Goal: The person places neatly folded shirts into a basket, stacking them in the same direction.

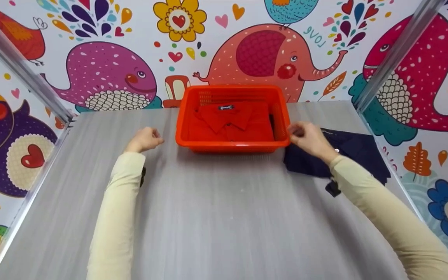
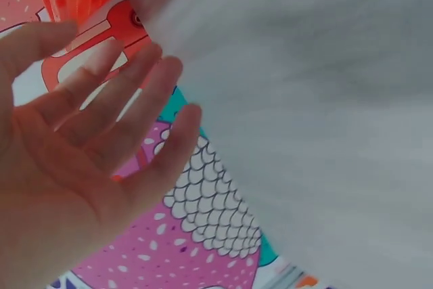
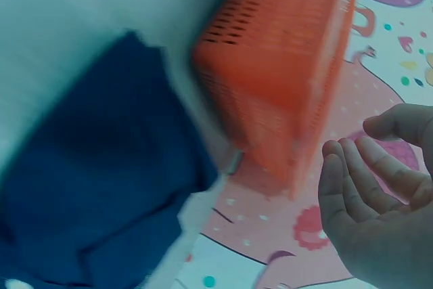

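An orange-red plastic basket (image 1: 231, 149) stands at the back of the grey table, and in it lies a folded red collared shirt (image 1: 228, 120). My right hand (image 1: 311, 140) is beside the basket's right rim, over a folded navy garment (image 1: 354, 155). In the right wrist view that hand (image 3: 379, 201) has loosely bent fingers with nothing between them, apart from the basket (image 3: 270, 79). Left of the basket, my left hand (image 1: 144, 140) hovers above the table. Its fingers are spread and relaxed in the left wrist view, and the palm (image 2: 74, 174) holds nothing.
The grey tabletop (image 1: 224, 217) reaches back to a wall (image 1: 216, 50) printed with cartoon animals. Metal posts stand at the back left (image 1: 25, 66) and back right (image 1: 395, 58) corners. A dark strip of something shows inside the basket, right of the red shirt.
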The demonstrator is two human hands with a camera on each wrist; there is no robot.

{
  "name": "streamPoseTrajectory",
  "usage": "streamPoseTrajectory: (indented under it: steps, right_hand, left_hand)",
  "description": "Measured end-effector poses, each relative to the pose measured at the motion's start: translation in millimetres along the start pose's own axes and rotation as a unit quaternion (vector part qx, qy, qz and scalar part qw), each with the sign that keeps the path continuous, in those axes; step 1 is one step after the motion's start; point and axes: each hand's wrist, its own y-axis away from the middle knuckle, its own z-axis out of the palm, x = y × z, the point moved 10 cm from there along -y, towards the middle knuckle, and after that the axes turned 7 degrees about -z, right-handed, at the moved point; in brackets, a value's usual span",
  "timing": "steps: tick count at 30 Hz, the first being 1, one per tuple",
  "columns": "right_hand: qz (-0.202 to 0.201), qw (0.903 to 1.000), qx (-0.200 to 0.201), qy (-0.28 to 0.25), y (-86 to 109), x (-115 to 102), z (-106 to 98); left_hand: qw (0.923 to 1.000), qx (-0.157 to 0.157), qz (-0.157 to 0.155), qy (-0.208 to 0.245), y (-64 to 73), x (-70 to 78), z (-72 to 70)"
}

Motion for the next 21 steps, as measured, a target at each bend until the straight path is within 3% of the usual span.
streamPoseTrajectory:
  steps: [4,8,15,21]
  right_hand:
    - [-0.020,0.9995,0.024,-0.004,22.7,10,5]
    - [-0.021,0.9993,0.029,-0.013,44.2,21,10]
    - [-0.001,0.9996,0.030,-0.003,68.6,50,7]
    - [0.019,0.9979,0.041,0.046,89.8,80,-15]
  left_hand:
    - [0.9983,-0.049,0.005,0.031,5.7,-7.4,22.5]
    - [0.9970,-0.065,0.028,0.032,8.3,-3.0,42.1]
    - [0.9947,-0.074,0.070,0.006,10.2,20.3,71.6]
    - [0.9889,-0.098,0.111,-0.014,19.7,52.1,91.4]
